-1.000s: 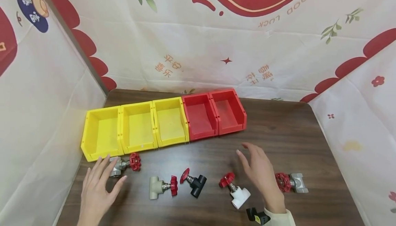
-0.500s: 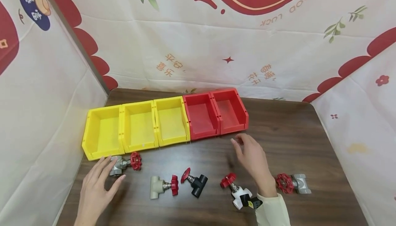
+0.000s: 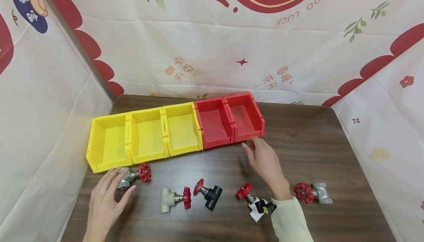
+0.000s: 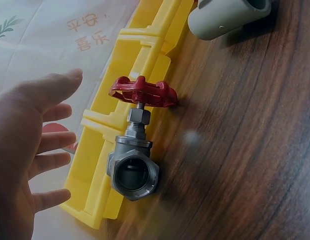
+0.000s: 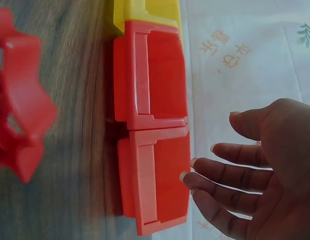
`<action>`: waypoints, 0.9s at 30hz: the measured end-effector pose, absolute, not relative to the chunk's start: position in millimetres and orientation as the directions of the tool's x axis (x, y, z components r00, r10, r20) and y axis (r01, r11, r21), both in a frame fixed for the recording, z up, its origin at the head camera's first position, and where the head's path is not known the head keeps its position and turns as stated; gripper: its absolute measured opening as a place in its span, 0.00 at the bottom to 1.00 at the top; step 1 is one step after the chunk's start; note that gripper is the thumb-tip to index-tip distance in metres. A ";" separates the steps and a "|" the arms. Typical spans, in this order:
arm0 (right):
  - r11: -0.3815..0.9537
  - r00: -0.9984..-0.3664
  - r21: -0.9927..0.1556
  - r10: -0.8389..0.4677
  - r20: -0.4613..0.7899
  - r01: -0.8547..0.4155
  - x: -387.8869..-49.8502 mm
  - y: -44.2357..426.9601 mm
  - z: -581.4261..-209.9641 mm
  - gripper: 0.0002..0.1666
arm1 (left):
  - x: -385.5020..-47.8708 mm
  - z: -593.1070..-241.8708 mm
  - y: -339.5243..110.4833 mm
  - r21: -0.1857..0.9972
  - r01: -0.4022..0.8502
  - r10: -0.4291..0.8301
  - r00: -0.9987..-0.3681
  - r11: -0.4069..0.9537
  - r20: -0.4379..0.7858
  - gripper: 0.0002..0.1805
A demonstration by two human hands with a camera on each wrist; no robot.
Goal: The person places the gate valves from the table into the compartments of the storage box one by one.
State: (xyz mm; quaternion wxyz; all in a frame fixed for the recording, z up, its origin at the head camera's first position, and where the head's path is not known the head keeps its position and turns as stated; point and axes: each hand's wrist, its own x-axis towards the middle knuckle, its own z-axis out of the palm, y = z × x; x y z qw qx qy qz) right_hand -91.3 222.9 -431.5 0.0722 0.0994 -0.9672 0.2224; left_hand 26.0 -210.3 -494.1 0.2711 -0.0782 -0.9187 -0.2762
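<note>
My left hand (image 3: 105,201) hovers beside the metal valve (image 3: 124,178) with a red handwheel, fingers relaxed and partly over its body. In the left wrist view the hand (image 4: 30,145) has spread fingers, apart from the valve (image 4: 132,172). My right hand (image 3: 266,164) is at the front edge of the rightmost red bin (image 3: 249,137), holding nothing. The right wrist view shows that hand (image 5: 244,172) with loosely bent fingers near the red bin (image 5: 147,185); whether they touch is unclear.
Three yellow bins (image 3: 148,159) adjoin two red ones. In front lie a beige valve (image 3: 166,200), a black valve (image 3: 212,197) and a white valve (image 3: 255,212), partly covered by the black wrist device (image 3: 269,208). Another metal valve (image 3: 320,193) lies right.
My right hand has moved up and left, from above the table to the front of the rightmost red bin. My left hand has hardly moved.
</note>
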 end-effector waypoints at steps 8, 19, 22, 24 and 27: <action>0.888 -0.974 -0.403 -0.183 0.130 -0.221 -109.9 212.2 -433.4 0.20 | 25.4 -495.6 -211.8 0.474 0.190 -0.081 -0.866 0.860 0.493 0.26; 0.898 -0.983 -0.402 -0.150 0.106 -0.180 -129.2 204.3 -445.4 0.21 | 4.1 -489.1 -206.6 0.451 0.156 -0.130 -0.832 0.879 0.540 0.24; 0.903 -0.988 -0.403 -0.123 0.094 -0.150 -135.8 201.2 -447.8 0.23 | -1.3 -487.9 -205.2 0.450 0.158 -0.133 -0.825 0.879 0.549 0.24; 0.907 -0.992 -0.401 -0.105 0.075 -0.127 -139.8 199.4 -450.0 0.24 | -5.0 -487.4 -203.0 0.445 0.166 -0.119 -0.830 0.880 0.545 0.26; 0.912 -0.995 -0.399 -0.087 0.042 -0.097 -144.9 195.3 -455.0 0.24 | -8.7 -487.1 -199.0 0.440 0.160 -0.106 -0.847 0.884 0.521 0.29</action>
